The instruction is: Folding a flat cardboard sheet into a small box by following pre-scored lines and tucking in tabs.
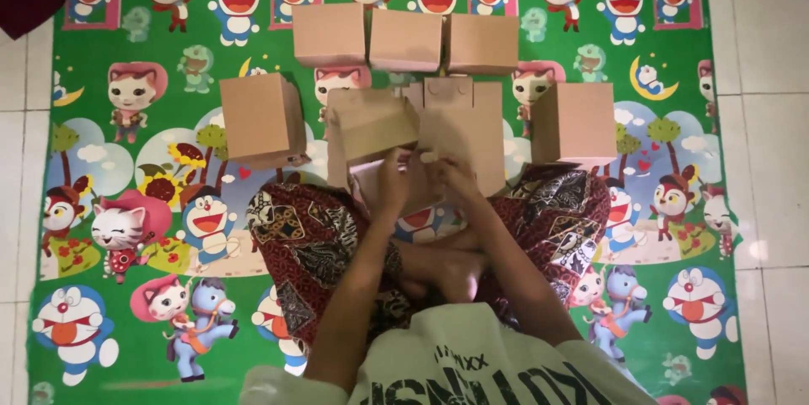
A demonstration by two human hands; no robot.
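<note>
While both hands grip it, half-folded box (396, 139) above the knees, left hand (392, 179) and right hand (451, 176) closed on its flaps, 3 boxes (404, 38) beyond it, 1 box (261, 118) each side, mat (126, 304) beneath.

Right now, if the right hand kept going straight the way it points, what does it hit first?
The right hand points up the mat, already on the half-folded cardboard box. Beyond that, probably the middle box of the back row; depth is unclear.

Matt brown cardboard box (371, 123); glossy printed plastic mat (126, 160); patterned cloth trousers (308, 241).
</note>
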